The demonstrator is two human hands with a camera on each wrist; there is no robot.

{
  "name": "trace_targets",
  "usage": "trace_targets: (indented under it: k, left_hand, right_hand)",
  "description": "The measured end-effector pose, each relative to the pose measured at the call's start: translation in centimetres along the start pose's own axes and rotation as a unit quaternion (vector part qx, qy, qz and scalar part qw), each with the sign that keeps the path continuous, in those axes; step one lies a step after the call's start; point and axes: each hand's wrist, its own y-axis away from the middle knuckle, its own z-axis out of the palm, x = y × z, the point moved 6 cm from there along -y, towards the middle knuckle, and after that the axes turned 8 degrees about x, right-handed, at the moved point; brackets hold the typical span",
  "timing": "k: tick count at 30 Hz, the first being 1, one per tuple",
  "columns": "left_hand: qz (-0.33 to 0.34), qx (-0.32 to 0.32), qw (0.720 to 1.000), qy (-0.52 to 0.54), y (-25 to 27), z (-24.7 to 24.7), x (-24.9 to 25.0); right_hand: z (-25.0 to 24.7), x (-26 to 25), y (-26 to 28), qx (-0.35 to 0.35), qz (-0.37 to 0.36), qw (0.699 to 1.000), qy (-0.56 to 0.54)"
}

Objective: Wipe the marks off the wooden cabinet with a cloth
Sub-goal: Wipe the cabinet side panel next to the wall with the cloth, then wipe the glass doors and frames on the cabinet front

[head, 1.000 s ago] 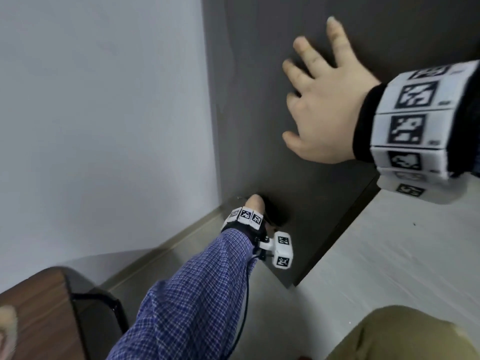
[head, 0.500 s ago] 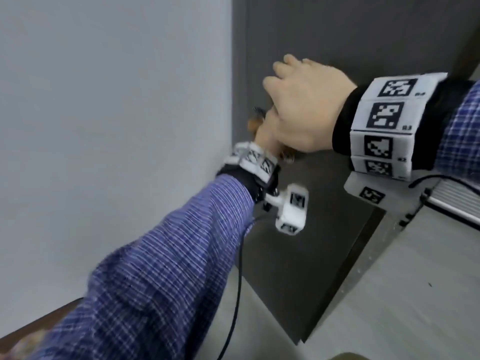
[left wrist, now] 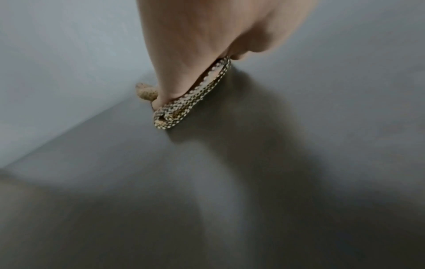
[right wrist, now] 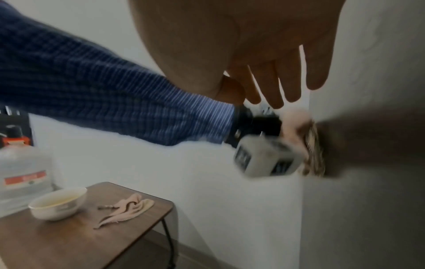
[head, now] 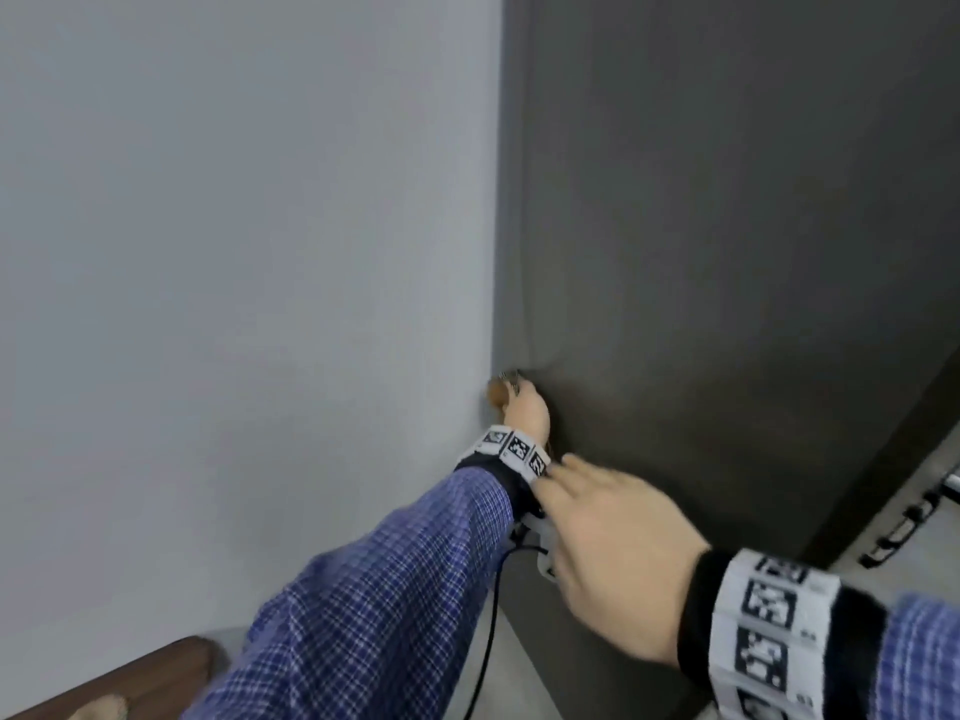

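The dark wooden cabinet (head: 727, 252) stands against a pale wall, and I see its flat side panel (left wrist: 253, 182) close up. My left hand (head: 525, 407) presses a speckled tan cloth (left wrist: 190, 102) flat against that panel, right at the corner where it meets the wall. A tuft of the cloth (head: 497, 392) sticks out past the fingers. My right hand (head: 613, 553) hovers with straight fingers just behind the left wrist and holds nothing. In the right wrist view its fingers (right wrist: 276, 81) hang above the left hand and cloth (right wrist: 314, 145). No marks show on the panel.
A small wooden side table (right wrist: 57, 245) stands left of the cabinet by the wall. On it are a white bowl (right wrist: 57, 203) and a second, pinkish cloth (right wrist: 126, 209). A large clear bottle (right wrist: 20, 172) stands behind it. Grey floor (head: 924, 553) lies to the right.
My left hand has carried the cloth up the panel from near the floor. My right hand has left its high spot on the panel and dropped to beside the left wrist.
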Motion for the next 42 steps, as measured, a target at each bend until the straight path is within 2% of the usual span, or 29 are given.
trace_targets:
  k: [2, 4, 7, 9, 13, 14, 17, 19, 20, 22, 23, 25, 28, 33, 35, 37, 39, 42]
  left_hand:
    - [0.007, 0.020, 0.999, 0.050, -0.6, 0.4, 4.3]
    - [0.031, 0.038, 0.999, 0.023, -1.5, 0.6, 8.0]
    - [0.064, -0.010, 0.992, -0.107, -0.6, 0.5, 15.1]
    - [0.064, -0.034, 0.988, -0.135, 2.3, 0.2, 20.6]
    - [0.099, -0.012, 0.982, -0.162, 12.6, -3.2, 32.7]
    - [0.100, -0.008, 0.980, -0.170, 14.6, -4.3, 34.6]
    - [0.092, -0.029, 0.977, -0.193, 20.4, -7.3, 39.1]
    - [0.068, -0.083, 0.977, -0.185, 25.5, -7.9, 42.4]
    - [0.066, -0.106, 0.977, -0.172, 28.8, -7.8, 44.4]
    - [0.048, -0.163, 0.973, -0.153, 34.2, -7.2, 48.0]
    - [0.037, -0.196, 0.969, -0.145, 36.5, -6.8, 49.6]
    - [0.010, -0.245, 0.961, -0.129, 40.6, -6.3, 52.0]
    - [-0.008, -0.292, 0.947, -0.133, 45.5, -5.2, 54.1]
    - [-0.016, -0.374, 0.909, -0.181, 51.9, -1.9, 53.9]
    - [0.012, -0.417, 0.883, -0.215, 53.7, -0.3, 53.7]
    - [0.077, -0.436, 0.858, -0.260, 55.1, 1.3, 54.2]
    - [0.137, -0.422, 0.850, -0.286, 56.1, 3.0, 55.0]
    - [0.207, -0.374, 0.854, -0.297, 57.8, 5.5, 57.1]
  right_hand:
    - [-1.2, 0.0, -0.7, -0.049, 0.007, 0.999, -0.015]
    - [-3.2, 0.0, -1.8, -0.051, 0.035, 0.998, 0.000]
    - [-9.5, 0.2, -4.1, -0.048, 0.073, 0.995, -0.039]
    - [-14.6, 0.5, -5.4, -0.009, 0.077, 0.996, -0.053]
    - [-29.1, 0.3, -6.8, 0.006, 0.041, 0.995, -0.089]
    - [-32.5, 0.0, -6.7, -0.012, 0.028, 0.994, -0.107]
    - [-42.3, 0.3, -5.6, 0.000, 0.017, 0.987, -0.162]
    - [-47.0, 1.4, -4.7, 0.029, 0.097, 0.965, -0.243]
    - [-48.6, 2.2, -4.2, 0.041, 0.155, 0.944, -0.290]
    - [-51.0, 3.7, -3.5, 0.052, 0.257, 0.886, -0.383]
    - [-51.9, 4.2, -3.1, 0.053, 0.294, 0.847, -0.440]
    - [-53.5, 4.7, -2.5, 0.047, 0.321, 0.774, -0.544]
    - [-56.5, 4.6, -0.9, 0.055, 0.282, 0.710, -0.642]
    - [-59.8, 6.5, 3.9, 0.092, 0.281, 0.691, -0.659]
    - [-60.3, 7.9, 5.5, 0.078, 0.291, 0.678, -0.670]
    - [-60.9, 9.3, 6.6, 0.062, 0.296, 0.665, -0.683]
    - [-61.8, 10.8, 7.0, 0.051, 0.289, 0.658, -0.694]
    - [-64.2, 13.6, 7.1, 0.059, 0.270, 0.661, -0.697]
